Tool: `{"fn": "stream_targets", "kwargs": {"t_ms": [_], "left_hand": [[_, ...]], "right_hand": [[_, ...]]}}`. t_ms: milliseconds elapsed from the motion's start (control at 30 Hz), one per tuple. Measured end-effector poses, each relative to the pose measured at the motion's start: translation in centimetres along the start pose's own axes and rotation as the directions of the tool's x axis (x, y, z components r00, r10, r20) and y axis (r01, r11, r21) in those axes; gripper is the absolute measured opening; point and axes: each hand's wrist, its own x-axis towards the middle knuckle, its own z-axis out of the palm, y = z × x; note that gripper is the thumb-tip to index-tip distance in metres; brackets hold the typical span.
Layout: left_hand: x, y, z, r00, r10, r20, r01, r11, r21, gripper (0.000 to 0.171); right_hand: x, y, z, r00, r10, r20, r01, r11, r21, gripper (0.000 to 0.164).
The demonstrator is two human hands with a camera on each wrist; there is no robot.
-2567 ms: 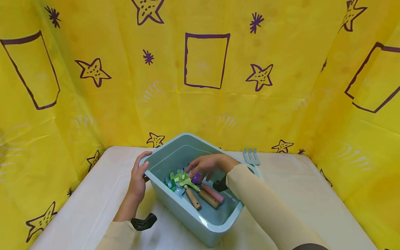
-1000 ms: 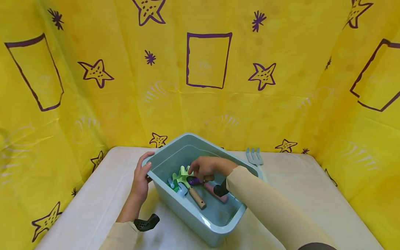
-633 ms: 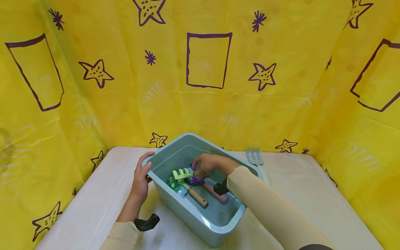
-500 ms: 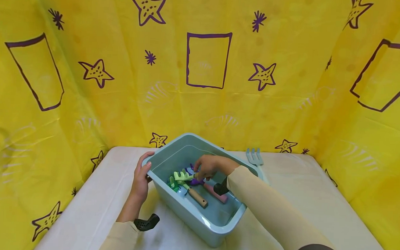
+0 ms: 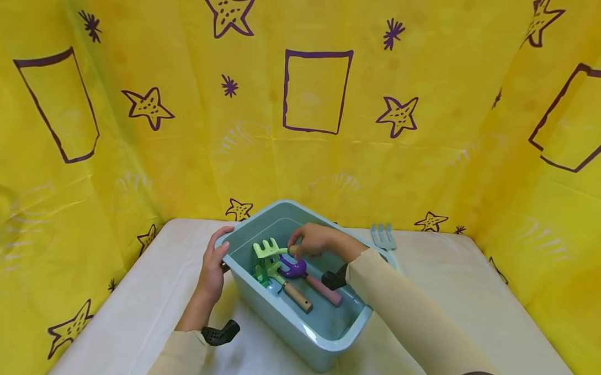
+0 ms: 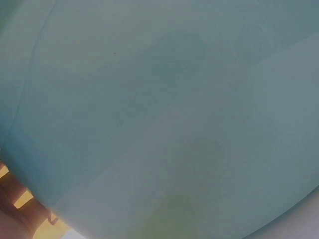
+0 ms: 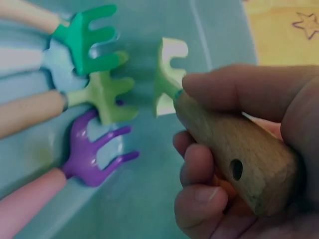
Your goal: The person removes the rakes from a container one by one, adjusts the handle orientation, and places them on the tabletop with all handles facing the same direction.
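Observation:
In the head view my left hand (image 5: 211,267) grips the left rim of a light blue plastic bin (image 5: 295,336). My right hand (image 5: 316,239) is inside the bin and holds a light green hand rake (image 5: 266,249) above the other tools. Its wooden handle (image 7: 229,149) lies between thumb and curled fingers in the right wrist view. Below it are a purple garden fork (image 5: 295,269) with a pink handle, a second light green rake (image 7: 102,97) with a wooden handle, and a dark green rake (image 7: 92,42). A pale blue tool (image 7: 65,64) is partly covered by them.
A blue-grey fork head (image 5: 384,238) shows behind the bin's right end, its lower part hidden. The bin stands angled on a white-covered table (image 5: 456,292). Yellow patterned cloth (image 5: 311,166) encloses the back and sides.
My right hand, loosely open over the tools at first, took hold of the upper light green rake's handle and has lifted it off the pile. The left hand stays at the rim.

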Motion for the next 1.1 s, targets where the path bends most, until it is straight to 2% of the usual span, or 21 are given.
{"fn": "stream_targets", "kwargs": {"t_ms": [367,567,833,967,1100], "left_hand": [[-0.1,-0.1,0.1,1.0,-0.003,-0.012,0.003,1.0,0.011,0.046],[-0.2,-0.1,0.1,1.0,-0.007,-0.009,0.007,1.0,0.018,0.044],[-0.2,0.0,0.2,1.0,-0.014,-0.013,0.015,1.0,0.02,0.044],[-0.3,0.0,0.2,1.0,-0.01,-0.01,0.01,1.0,0.015,0.046],[-0.2,0.0,0.2,1.0,-0.01,-0.006,0.01,1.0,0.014,0.048]], "right_hand": [[-2.2,-0.8,-1.9,0.993,-0.051,-0.111,0.056,0.997,0.044,0.03],[-4.0,-0.8,-3.1,0.977,-0.109,-0.185,0.117,0.993,0.033,0.035],[-6.5,0.4,-4.5,0.932,-0.221,-0.288,0.234,0.972,0.01,0.036],[-7.6,1.5,-5.1,0.903,-0.219,-0.37,0.241,0.971,0.013,0.036],[-8.9,2.8,-5.4,0.872,-0.187,-0.453,0.244,0.967,0.07,0.034]]}}
